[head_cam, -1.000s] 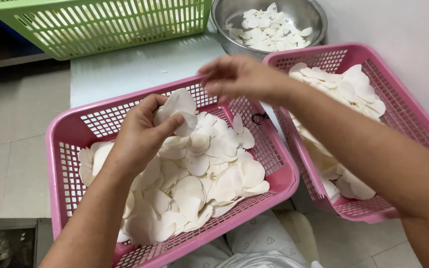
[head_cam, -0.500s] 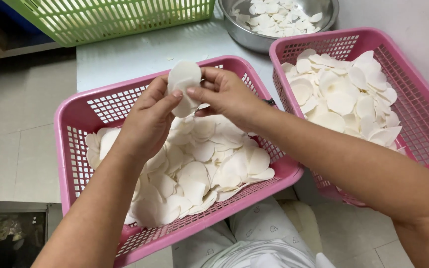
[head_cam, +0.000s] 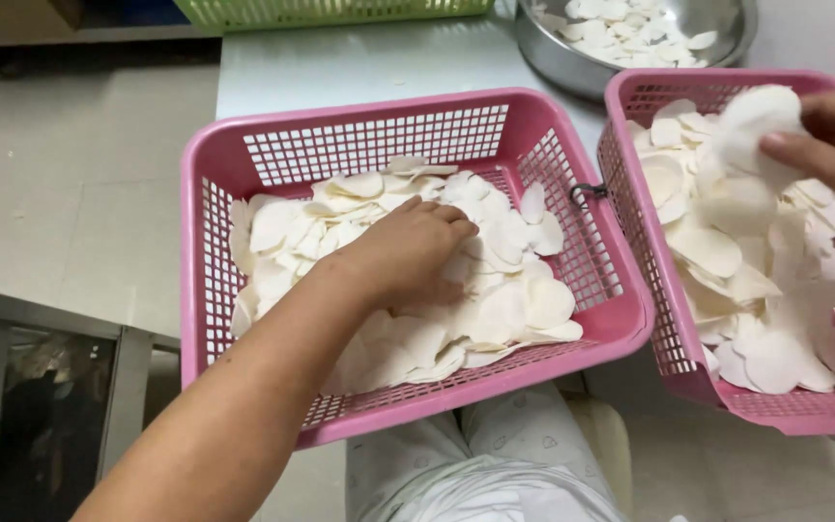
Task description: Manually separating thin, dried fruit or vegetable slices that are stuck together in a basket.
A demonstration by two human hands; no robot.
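1. Slices, thin, round, white and pale as dried root chips (head_cam: 495, 300), fill the left pink plastic mesh basket (head_cam: 244, 155), which sits partly on the pale bench (head_cam: 340, 68) and partly over the person's lap.
2. The left hand (head_cam: 408, 256) lies palm down on that heap, directly over the slices, fingers curled into them; whether they have closed on any slice I cannot tell.
3. The right hand (head_cam: 833, 145) is well apart, over the second pink mesh basket (head_cam: 688, 377) to the right, pinching one large white slice (head_cam: 751, 121) between thumb and fingers, held tilted above the pile there.
4. The left forearm comes in from the lower left, running diagonally up to the heap; the left hand is the nearer one to the left basket's slices.
5. A round steel bowl (head_cam: 553, 48) with more white slices stands on the bench behind both baskets, beside a green mesh basket (head_cam: 340, 12).
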